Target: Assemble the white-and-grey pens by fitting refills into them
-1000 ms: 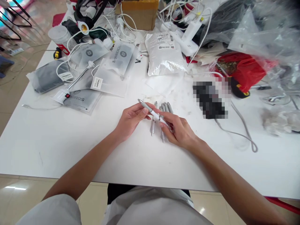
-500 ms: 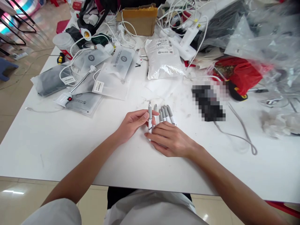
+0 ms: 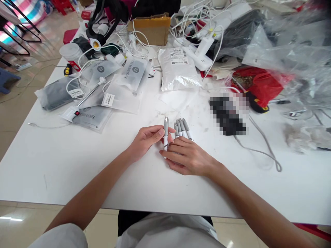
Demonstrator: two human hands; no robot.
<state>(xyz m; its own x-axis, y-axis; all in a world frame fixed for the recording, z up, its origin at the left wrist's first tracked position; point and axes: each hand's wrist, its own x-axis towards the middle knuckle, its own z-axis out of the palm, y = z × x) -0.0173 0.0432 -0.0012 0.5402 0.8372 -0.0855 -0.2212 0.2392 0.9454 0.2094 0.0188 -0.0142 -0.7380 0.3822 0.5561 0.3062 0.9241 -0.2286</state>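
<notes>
A white pen with a grey grip [image 3: 165, 132] stands nearly in line with my view, tip pointing away from me. My left hand [image 3: 147, 141] is closed on it, thumb against the grip. My right hand [image 3: 188, 156] lies palm down, its fingers curled around the pen's lower end. Just behind the held pen, a second grey-tipped pen [image 3: 168, 121] shows partly. To the right, several more such pens [image 3: 182, 128] lie side by side on the white table [image 3: 124, 182], their lower parts hidden behind my right hand.
Frosted plastic pouches [image 3: 121, 98] and a white cable lie at the left. Beyond my hands sits a white parcel bag [image 3: 178, 74], with a cardboard box [image 3: 152, 31] behind it. A pixelated dark item [image 3: 227, 115], a grey cord [image 3: 266, 151] and clear plastic bags [image 3: 284, 51] occupy the right.
The second pen now appears closer to the held pen, with its tip more covered. Both hands keep nearly the same grip. The whole view has shifted slightly.
</notes>
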